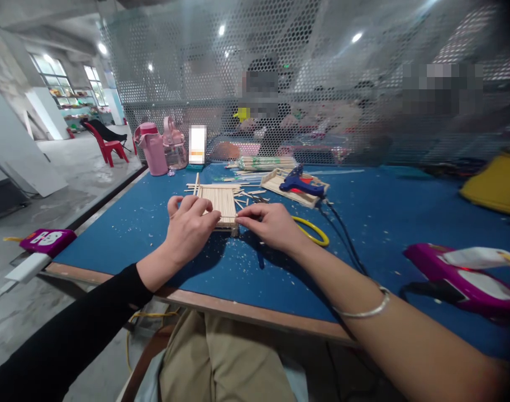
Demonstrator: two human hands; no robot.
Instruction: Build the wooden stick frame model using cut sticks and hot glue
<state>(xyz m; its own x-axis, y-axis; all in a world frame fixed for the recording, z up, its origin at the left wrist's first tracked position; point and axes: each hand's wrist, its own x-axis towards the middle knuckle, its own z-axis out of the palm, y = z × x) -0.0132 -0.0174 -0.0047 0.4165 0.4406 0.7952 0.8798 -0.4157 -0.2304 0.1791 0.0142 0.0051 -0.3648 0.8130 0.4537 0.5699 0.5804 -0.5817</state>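
A small chair-like or box-like piece built of thin wooden sticks (218,200) sits on the blue table in front of me, with two sticks rising at its back left corner. Across its near edge lies one thin wooden stick (228,217). My left hand (190,226) is closed on the left of this stick, thumb and fingertips pressed at it. At the right end, my right hand (271,223) pinches it between thumb and forefinger. Loose sticks (248,192) and cut bits lie just behind the piece. My fingers partly hide the front edge.
A blue glue gun (300,183) rests on a wooden stick tray (275,184), its cable trailing right. Behind lies a bagged stick bundle (267,162). A pink flask (153,151), a phone (197,145), a yellow ring (322,239) and purple power strips (460,276) stand around.
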